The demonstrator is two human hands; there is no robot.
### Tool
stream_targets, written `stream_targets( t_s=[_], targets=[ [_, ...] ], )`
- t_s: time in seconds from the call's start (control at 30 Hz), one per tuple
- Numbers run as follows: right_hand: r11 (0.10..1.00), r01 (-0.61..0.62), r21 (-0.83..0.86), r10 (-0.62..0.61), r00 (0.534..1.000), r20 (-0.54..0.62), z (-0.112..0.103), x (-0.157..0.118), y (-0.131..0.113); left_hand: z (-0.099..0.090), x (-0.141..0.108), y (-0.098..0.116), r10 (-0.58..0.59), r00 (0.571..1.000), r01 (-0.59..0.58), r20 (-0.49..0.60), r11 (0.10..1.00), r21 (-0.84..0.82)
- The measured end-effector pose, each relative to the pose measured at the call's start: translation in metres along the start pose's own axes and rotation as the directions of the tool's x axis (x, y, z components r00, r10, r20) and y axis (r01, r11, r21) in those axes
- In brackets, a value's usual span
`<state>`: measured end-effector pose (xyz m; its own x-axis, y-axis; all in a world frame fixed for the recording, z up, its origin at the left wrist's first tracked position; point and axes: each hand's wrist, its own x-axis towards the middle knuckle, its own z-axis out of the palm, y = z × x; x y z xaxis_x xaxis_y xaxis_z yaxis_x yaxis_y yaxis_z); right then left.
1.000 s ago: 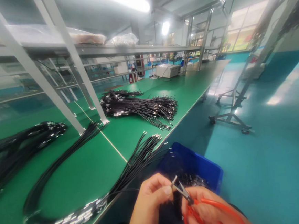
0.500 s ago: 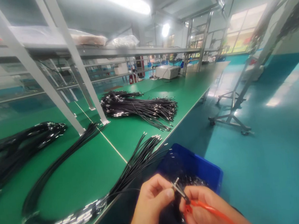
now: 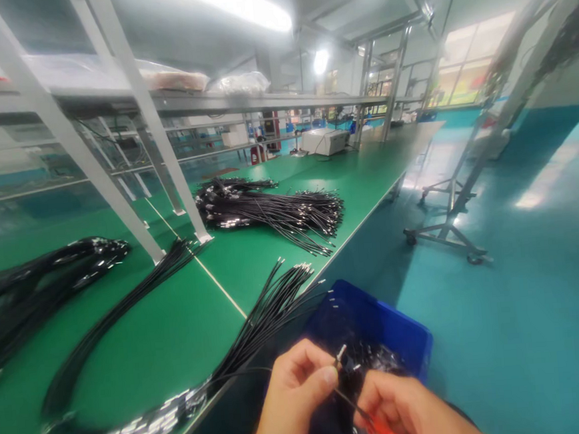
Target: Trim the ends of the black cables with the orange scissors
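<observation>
Against half a second earlier: scissors (image 3: 380,430) have dropped off the cable (image 3: 341,354) tip, toward six o'clock; left hand (image 3: 303,384) nearly unmoved, thumb and forefinger pinched on the cable. Right hand (image 3: 397,401) fingers curled round the scissors. Cable tip just above the pinch, long axis toward one o'clock; scissors point to ten. Count: one scissors, one blue bin (image 3: 403,327), three black bundles (image 3: 273,207) on the green table (image 3: 173,340).

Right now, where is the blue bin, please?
In the head view, the bin is low and right of centre, beside the table and just beyond the right hand.
</observation>
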<state>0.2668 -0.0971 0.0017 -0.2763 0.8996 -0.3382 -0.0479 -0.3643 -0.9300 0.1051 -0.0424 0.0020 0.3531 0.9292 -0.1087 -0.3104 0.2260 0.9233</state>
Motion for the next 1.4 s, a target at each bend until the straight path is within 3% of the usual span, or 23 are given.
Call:
stream_targets(
  t_s=[0.1,0.2,0.27,0.33,0.37,0.4,0.47,0.57,0.67,0.9,1.03,1.1,1.17,1.23,1.33,1.4],
  targets=[
    [0.995,0.08,0.067,-0.081,0.997,0.007,-0.005,-0.003,0.002,0.001,0.002,-0.007,0.041,0.999,-0.039,-0.025,0.997,0.073],
    [0.977,0.16,0.142,-0.132,0.974,-0.186,-0.013,-0.003,-0.002,0.009,0.001,-0.019,0.106,0.992,-0.082,-0.066,0.953,0.29],
    [0.96,0.196,0.2,-0.106,0.915,-0.389,-0.019,-0.002,-0.005,0.016,0.0,-0.027,0.143,0.989,-0.142,0.042,0.823,0.55],
    [0.947,0.222,0.231,-0.077,0.858,-0.508,-0.024,0.001,-0.005,0.018,0.0,-0.03,0.097,0.959,-0.27,0.266,0.593,0.759],
    [0.948,0.22,0.228,-0.068,0.844,-0.532,-0.026,0.002,-0.003,0.015,0.001,-0.028,0.06,0.948,-0.304,0.312,0.458,0.835],
    [0.95,0.225,0.218,-0.069,0.83,-0.553,-0.027,0.004,-0.001,0.009,0.003,-0.024,0.044,0.954,-0.295,0.297,0.329,0.897],
    [0.955,0.232,0.186,-0.078,0.798,-0.598,-0.027,0.006,0.002,-0.009,0.007,-0.012,0.156,0.986,-0.07,0.055,0.089,0.994],
    [0.961,0.247,0.126,-0.117,0.772,-0.625,-0.021,0.009,0.005,-0.041,0.014,0.011,0.314,0.925,0.244,-0.215,-0.056,0.968],
    [0.956,0.275,0.103,-0.151,0.763,-0.628,-0.014,0.012,0.0,-0.061,0.02,0.023,0.319,0.902,0.346,-0.292,-0.128,0.93],
    [0.895,0.396,0.206,-0.162,0.718,-0.677,-0.023,0.006,-0.022,-0.076,0.027,0.038,0.191,0.934,0.326,-0.302,-0.108,0.939],
    [0.917,0.392,0.068,-0.236,0.674,-0.7,-0.026,0.003,-0.027,-0.089,0.032,0.048,0.126,0.943,0.308,-0.307,0.017,0.951],
    [0.936,0.335,-0.108,-0.317,0.67,-0.671,-0.021,0.008,-0.026,-0.094,0.032,0.052,0.127,0.946,0.287,-0.297,0.093,0.953],
    [0.906,0.204,-0.371,-0.396,0.717,-0.573,-0.013,0.018,-0.022,-0.1,0.031,0.053,0.149,0.947,0.259,-0.285,0.172,0.95],
    [0.807,0.089,-0.584,-0.417,0.786,-0.456,-0.004,0.032,-0.015,-0.104,0.029,0.054,0.169,0.948,0.217,-0.268,0.267,0.939],
    [0.781,0.076,-0.62,-0.391,0.834,-0.39,0.007,0.056,0.009,-0.103,0.028,0.056,0.165,0.964,0.119,-0.207,0.427,0.896],
    [0.79,0.043,-0.612,-0.336,0.865,-0.372,0.012,0.069,0.033,-0.093,0.028,0.058,0.156,0.976,0.054,-0.153,0.508,0.86]
  ],
)
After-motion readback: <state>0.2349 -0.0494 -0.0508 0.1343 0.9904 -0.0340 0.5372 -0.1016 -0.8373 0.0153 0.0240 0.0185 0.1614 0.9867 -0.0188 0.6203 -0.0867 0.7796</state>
